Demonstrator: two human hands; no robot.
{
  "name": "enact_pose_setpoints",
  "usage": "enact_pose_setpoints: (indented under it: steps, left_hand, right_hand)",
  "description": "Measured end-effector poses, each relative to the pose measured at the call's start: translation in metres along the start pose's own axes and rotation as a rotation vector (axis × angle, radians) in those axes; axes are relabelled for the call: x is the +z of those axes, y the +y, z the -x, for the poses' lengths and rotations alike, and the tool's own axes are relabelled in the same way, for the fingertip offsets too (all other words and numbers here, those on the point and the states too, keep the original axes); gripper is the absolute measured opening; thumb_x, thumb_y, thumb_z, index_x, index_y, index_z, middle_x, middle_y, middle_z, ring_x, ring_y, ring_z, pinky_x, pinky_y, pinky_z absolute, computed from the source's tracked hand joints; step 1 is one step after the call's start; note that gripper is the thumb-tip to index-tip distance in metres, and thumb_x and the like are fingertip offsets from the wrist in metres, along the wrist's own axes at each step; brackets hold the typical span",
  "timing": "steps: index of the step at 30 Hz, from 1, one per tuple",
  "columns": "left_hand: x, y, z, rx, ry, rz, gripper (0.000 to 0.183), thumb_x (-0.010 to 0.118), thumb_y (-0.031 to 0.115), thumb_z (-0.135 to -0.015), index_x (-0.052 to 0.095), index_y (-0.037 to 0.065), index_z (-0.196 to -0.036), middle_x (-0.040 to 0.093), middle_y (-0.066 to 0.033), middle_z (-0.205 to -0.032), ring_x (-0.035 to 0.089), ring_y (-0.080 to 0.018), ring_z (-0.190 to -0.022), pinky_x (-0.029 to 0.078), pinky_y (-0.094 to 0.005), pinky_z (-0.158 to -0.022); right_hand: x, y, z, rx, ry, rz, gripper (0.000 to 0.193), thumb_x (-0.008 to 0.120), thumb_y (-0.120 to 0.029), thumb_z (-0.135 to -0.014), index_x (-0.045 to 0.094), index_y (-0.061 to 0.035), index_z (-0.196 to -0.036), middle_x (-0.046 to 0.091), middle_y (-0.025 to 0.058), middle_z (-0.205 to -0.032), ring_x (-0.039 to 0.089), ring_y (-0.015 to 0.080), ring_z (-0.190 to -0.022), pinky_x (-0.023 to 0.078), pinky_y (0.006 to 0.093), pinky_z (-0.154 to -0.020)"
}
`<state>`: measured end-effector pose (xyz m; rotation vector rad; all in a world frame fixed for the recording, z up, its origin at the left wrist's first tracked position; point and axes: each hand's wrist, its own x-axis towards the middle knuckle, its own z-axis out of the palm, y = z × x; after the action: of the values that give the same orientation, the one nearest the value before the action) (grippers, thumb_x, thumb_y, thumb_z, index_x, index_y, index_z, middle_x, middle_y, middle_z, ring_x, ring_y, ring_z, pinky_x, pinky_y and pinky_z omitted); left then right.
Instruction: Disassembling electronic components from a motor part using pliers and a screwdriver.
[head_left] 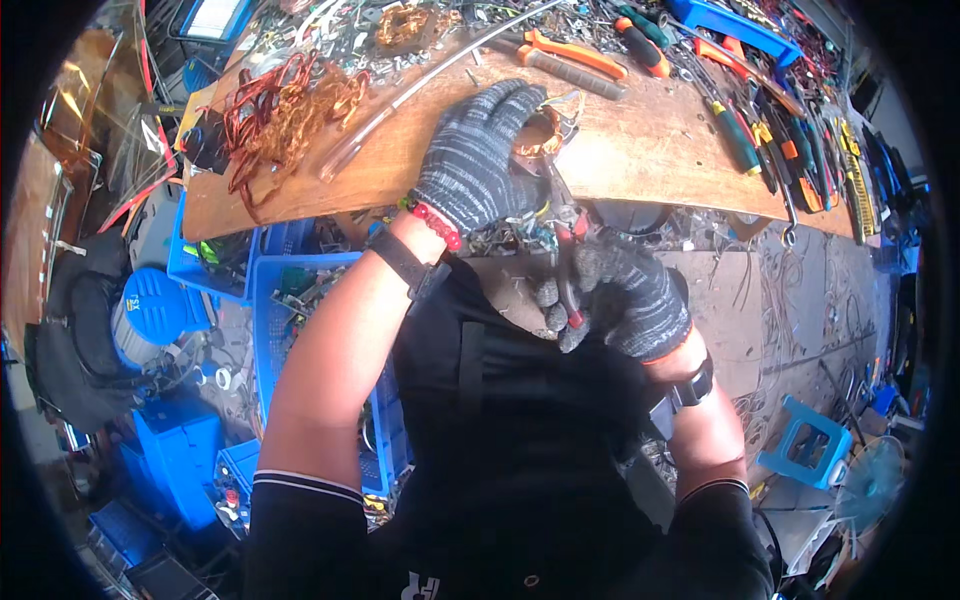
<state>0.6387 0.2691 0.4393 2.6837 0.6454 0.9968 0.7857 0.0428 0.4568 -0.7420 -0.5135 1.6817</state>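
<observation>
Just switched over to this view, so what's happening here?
A person's left hand, in a grey-and-black striped glove, holds a small copper-coloured wire coil near the wooden bench's edge. The similarly gloved right hand grips red-handled metal pliers, tips at the coil; whether they pinch it is unclear. Tangled copper-coloured wire lies toward the bench's left end.

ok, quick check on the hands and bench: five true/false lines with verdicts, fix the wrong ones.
1. The right grip holds red-handled pliers. True.
2. A copper-coloured coil is at the left grip. True.
3. The left grip is gloveless. False: it wears a striped grey glove.
4. Tangled copper-coloured wire lies on the left of the wooden bench. True.
5. The light-blue stool is at upper left. False: the light-blue stool is at lower right.
</observation>
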Motion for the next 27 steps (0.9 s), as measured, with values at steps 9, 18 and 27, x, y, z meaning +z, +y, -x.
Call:
enact_pose_setpoints:
  steps: [9,18,27]
  left_hand:
    - [0.002,0.001,-0.001,-0.005,-0.006,-0.003,0.076,0.085,0.038,-0.075,0.06,0.011,-0.141,0.061,-0.0166,-0.141,0.058,-0.0359,-0.13,0.044,-0.0488,-0.113]
    - [0.003,0.0,-0.001,0.006,-0.005,-0.004,0.082,0.087,0.041,-0.072,0.058,0.011,-0.142,0.06,-0.0165,-0.143,0.057,-0.0361,-0.132,0.044,-0.0489,-0.113]
    - [-0.004,0.003,0.0,0.022,-0.064,-0.005,0.083,0.088,0.024,-0.075,0.053,0.011,-0.149,0.056,-0.0172,-0.148,0.053,-0.0371,-0.138,0.043,-0.0489,-0.115]
  right_hand:
    - [0.01,-0.003,0.001,-0.131,0.099,0.553,0.034,0.058,-0.015,-0.106,0.062,-0.0009,-0.136,0.074,0.0128,-0.109,0.074,0.0228,-0.097,0.062,0.0364,-0.083]
    - [-0.003,-0.008,0.0,-0.314,0.042,0.96,0.034,0.062,0.001,-0.096,0.068,-0.0026,-0.129,0.074,0.009,-0.112,0.072,0.021,-0.101,0.06,0.0358,-0.086]
    - [-0.026,-0.02,-0.007,-0.603,-0.05,1.445,0.048,0.079,-0.001,-0.075,0.072,-0.0058,-0.122,0.075,0.0152,-0.111,0.072,0.0332,-0.095,0.058,0.0384,-0.079]
